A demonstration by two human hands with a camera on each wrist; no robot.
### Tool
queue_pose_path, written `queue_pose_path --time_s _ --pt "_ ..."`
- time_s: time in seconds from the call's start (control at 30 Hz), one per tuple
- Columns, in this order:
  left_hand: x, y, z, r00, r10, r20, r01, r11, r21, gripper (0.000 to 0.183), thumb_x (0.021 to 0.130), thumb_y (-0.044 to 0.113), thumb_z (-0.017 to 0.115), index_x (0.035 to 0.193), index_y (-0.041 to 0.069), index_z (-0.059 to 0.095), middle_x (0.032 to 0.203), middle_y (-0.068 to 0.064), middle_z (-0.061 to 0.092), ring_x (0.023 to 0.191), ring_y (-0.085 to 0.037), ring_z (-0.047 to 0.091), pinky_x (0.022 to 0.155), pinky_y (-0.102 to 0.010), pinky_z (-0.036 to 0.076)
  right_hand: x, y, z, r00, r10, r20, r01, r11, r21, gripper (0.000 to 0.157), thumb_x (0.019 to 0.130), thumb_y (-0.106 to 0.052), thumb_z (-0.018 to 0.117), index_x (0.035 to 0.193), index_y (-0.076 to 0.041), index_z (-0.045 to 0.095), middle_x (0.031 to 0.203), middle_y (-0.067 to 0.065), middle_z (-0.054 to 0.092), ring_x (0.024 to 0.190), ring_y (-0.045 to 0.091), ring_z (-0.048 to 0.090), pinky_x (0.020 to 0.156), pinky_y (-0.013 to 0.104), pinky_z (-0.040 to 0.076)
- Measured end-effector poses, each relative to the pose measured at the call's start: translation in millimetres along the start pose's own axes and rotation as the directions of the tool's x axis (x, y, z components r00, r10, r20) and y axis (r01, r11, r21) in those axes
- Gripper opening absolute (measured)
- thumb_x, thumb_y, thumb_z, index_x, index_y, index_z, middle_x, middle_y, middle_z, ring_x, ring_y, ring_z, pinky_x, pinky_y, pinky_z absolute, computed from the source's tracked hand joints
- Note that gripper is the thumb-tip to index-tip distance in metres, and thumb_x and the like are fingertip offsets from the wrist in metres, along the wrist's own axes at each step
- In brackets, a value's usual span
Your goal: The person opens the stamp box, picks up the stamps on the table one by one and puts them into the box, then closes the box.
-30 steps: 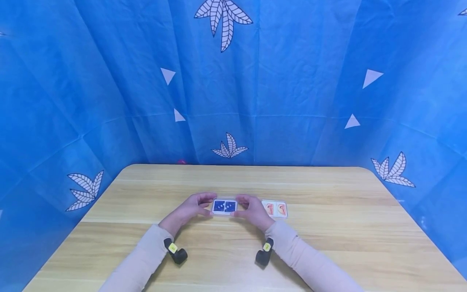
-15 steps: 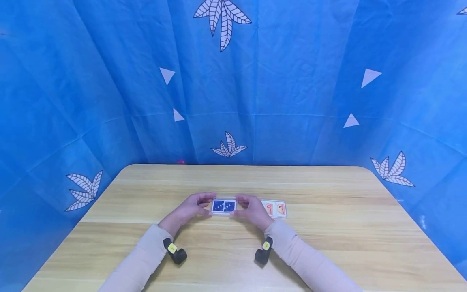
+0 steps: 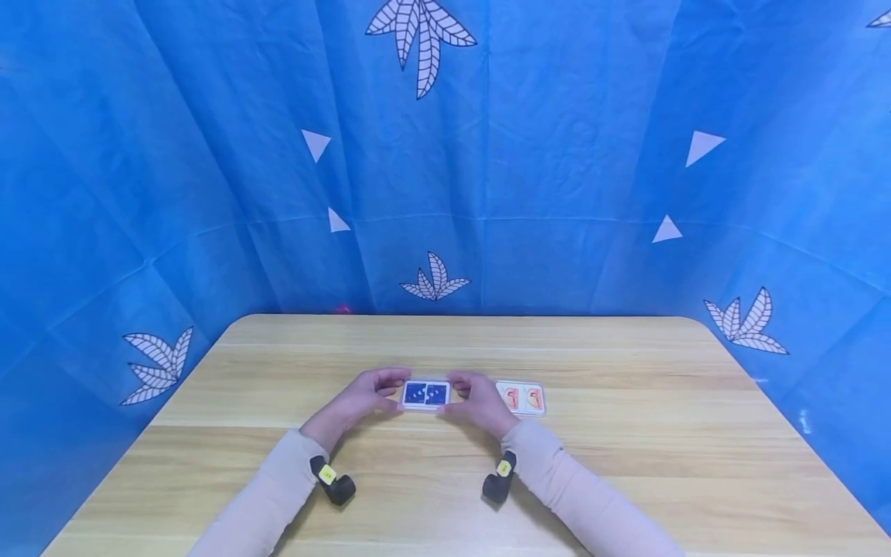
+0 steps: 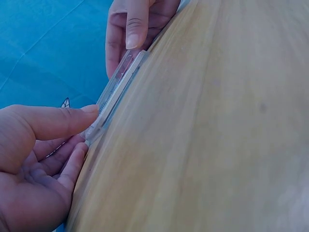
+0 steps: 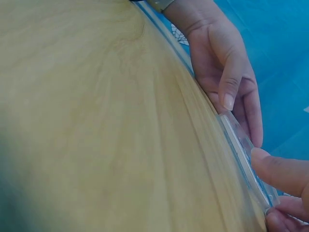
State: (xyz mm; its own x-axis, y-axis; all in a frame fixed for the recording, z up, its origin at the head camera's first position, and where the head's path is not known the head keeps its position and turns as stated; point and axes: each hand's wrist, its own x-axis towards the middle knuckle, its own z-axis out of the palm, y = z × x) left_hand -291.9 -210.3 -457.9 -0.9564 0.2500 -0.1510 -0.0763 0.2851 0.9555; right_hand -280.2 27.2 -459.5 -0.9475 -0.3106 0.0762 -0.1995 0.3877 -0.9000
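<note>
In the head view, a flat clear plastic case (image 3: 426, 394) with dark blue, white-marked cards showing through its top lies level at the table's middle. My left hand (image 3: 362, 396) grips its left end, thumb at the near corner and fingers at the far one. At the opposite end, my right hand (image 3: 483, 402) pinches it the same way. The left wrist view shows the case (image 4: 118, 89) edge-on along the tabletop, its clear walls around a pale layer. Just right of my right hand sits a second clear case (image 3: 534, 399) with orange pictures, its left part hidden by that hand.
The pale wooden table (image 3: 278, 356) has rounded far corners. Behind it and along both sides hangs a blue curtain (image 3: 557, 155) with white leaves and triangles. A black wrist camera (image 3: 341, 490) with a yellow tag is on the left wrist, another (image 3: 497, 489) on the right.
</note>
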Motion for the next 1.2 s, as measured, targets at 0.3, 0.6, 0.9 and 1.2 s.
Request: queue_pose_path --time_s 0.3,0.6,0.9,1.2 --pt "-1.0 -1.1 -0.2 1.000 0.004 -0.002 -0.004 1.000 0.016 0.064 0.070 -0.005 0.073 0.129 0.009 0.056 0.136 -0.013 0.052 0.123 -0.031 0.050 0.106 -0.043 0.039 1.5 -0.7 2.1 0.999 0.035 -0.017 -0.036 0.998 -0.059 0.064 0.064 -0.016 0.085 0.121 -0.002 0.059 0.110 0.010 0.062 0.101 0.024 0.058 0.091 0.039 0.050" --pt "0.4 -3.0 -4.1 0.999 0.021 0.032 -0.022 1.000 0.012 0.061 0.073 -0.004 0.071 0.131 0.005 0.054 0.138 -0.016 0.048 0.126 -0.032 0.047 0.106 -0.040 0.039 0.7 -3.4 3.7 0.999 0.041 -0.021 -0.042 0.996 -0.084 0.063 0.064 -0.015 0.085 0.120 -0.002 0.060 0.108 0.011 0.060 0.099 0.026 0.058 0.090 0.039 0.051" --pt "-1.4 -2.7 -7.3 0.996 0.067 0.065 -0.067 0.998 0.010 0.060 0.074 -0.007 0.067 0.131 -0.001 0.051 0.140 -0.021 0.044 0.127 -0.035 0.045 0.105 -0.036 0.039 0.8 -2.4 3.3 1.000 0.013 -0.011 -0.014 0.995 -0.096 0.063 0.065 -0.016 0.084 0.122 -0.003 0.060 0.115 0.013 0.058 0.102 0.027 0.058 0.090 0.039 0.051" --pt "-2.2 -0.8 -6.0 0.996 0.071 0.060 -0.072 0.997 0.028 0.060 0.073 -0.007 0.068 0.130 0.000 0.052 0.142 -0.018 0.044 0.128 -0.033 0.044 0.104 -0.035 0.040 2.1 -0.7 0.6 1.000 -0.023 0.013 0.024 0.995 -0.093 0.062 0.067 -0.015 0.083 0.122 -0.002 0.060 0.118 0.014 0.058 0.103 0.027 0.058 0.092 0.039 0.050"
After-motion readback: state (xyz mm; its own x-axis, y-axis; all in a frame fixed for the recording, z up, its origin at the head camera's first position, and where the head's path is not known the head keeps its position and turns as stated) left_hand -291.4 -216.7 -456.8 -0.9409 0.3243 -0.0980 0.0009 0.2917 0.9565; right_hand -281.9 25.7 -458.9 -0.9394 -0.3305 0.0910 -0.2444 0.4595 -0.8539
